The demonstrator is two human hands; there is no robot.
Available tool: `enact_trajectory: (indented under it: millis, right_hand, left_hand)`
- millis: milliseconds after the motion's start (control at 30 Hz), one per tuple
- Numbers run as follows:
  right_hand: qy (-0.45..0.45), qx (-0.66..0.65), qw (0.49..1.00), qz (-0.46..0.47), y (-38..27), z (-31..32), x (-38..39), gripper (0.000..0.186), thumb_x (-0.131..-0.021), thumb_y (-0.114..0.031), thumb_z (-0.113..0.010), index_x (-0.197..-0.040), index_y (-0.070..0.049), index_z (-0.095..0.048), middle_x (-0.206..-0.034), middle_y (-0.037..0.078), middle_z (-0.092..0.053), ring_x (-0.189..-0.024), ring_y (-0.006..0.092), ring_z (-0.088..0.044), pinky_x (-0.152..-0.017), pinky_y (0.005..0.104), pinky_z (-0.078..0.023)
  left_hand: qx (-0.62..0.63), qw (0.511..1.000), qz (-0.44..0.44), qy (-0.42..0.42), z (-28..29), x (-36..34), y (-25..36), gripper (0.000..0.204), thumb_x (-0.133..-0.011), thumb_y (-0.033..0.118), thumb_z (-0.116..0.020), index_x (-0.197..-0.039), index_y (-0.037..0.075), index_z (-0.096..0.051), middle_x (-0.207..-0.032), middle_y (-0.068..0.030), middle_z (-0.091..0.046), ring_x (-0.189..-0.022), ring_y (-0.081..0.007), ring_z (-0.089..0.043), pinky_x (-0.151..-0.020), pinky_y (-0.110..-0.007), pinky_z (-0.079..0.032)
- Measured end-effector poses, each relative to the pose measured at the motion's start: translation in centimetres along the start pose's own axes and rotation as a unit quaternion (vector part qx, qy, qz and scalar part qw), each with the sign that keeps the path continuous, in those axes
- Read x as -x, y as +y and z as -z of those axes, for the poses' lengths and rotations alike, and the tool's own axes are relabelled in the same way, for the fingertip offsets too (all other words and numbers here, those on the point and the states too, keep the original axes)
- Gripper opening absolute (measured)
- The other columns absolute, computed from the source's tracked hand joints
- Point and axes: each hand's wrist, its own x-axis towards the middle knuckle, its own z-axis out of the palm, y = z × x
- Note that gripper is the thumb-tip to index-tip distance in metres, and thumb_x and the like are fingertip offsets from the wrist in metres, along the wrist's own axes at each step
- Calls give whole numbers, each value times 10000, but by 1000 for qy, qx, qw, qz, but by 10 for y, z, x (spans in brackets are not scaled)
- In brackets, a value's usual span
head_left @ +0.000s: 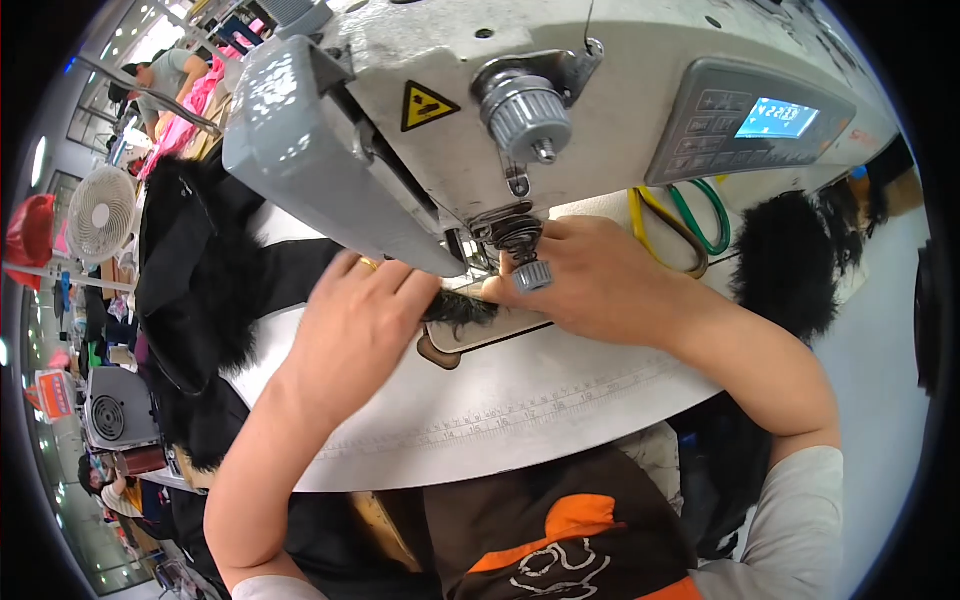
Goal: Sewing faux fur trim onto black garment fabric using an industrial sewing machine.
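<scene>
Busy workshop behind all this: a white fan [100,213] off to the left, another person [178,80] bent near some pink cloth [190,115], and a sewing machine [600,60] hogging most of the view over a pale table [480,455] with a ruler printed along it.

So the bit that matters is the furry black cloth [468,308]. It sits on the table right under the needle end, in the gap between the two hands, with its long axis running roughly left to right. Left hand [365,320] is the nearer one, overlapping the cloth's left end, so the fuzz pokes out to the right of those fingers. Right hand [595,280] comes in from the other side, thumb just beside the right end.

As for grip: left fingers are bent down over the cloth, but the hand's a bit blurry and I can't tell if it's pinching or just pressing. Right fingers are partly behind a dial [532,276], so can't call that one either. Scissors [715,215] lie beyond the right hand.
</scene>
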Motion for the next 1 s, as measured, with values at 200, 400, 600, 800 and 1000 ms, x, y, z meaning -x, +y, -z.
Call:
enact_trajectory:
  millis: [200, 400, 600, 800, 1000]
  right_hand:
    - [36, 118, 992, -19, -15, -6, -3, 104, -831, -177, -706, -926, -136, -719, -1063, 29, -657, -980, 208, -682, -774, 337, -580]
    - [17, 167, 984, -67, -10, -3, 0, 128, -783, -173, -717, -883, -96, -694, -1024, 28, -662, -955, 196, -679, -722, 313, -576]
    - [22, 145, 989, 1, 0, 4, 2, 109, -783, -167, -711, -870, -104, -694, -1058, 31, -666, -981, 188, -678, -654, 282, -581]
    - [53, 156, 986, -14, -2, 3, 1, 83, -767, -171, -716, -777, -100, -674, -1068, 41, -664, -982, 178, -676, -592, 274, -574]
    - [33, 165, 985, -27, -1, 2, 1, 81, -780, -170, -719, -780, -101, -676, -1076, 39, -659, -950, 173, -660, -595, 274, -578]
  left_hand:
    - [-120, 989, -75, 48, -1, -7, -24, 254, -892, 42, -653, -1142, 80, -645, -1078, -104, -684, -966, -344, -676, -814, -478, -526]
    - [-164, 980, -93, 64, -20, 3, -13, 221, -871, 116, -677, -1090, 86, -666, -1032, -80, -631, -895, -272, -688, -772, -422, -533]
    - [-217, 971, -82, 57, -24, 1, -5, 317, -832, 144, -718, -1144, 114, -668, -1001, -56, -581, -890, -233, -675, -770, -411, -534]
    - [-246, 965, -84, 41, -23, -2, -5, 274, -806, 139, -719, -1071, 116, -651, -998, -13, -591, -831, -192, -642, -710, -380, -521]
    - [-230, 966, -101, 57, -21, 1, -2, 249, -797, 138, -718, -1030, 99, -640, -986, -40, -586, -864, -220, -646, -715, -392, -516]
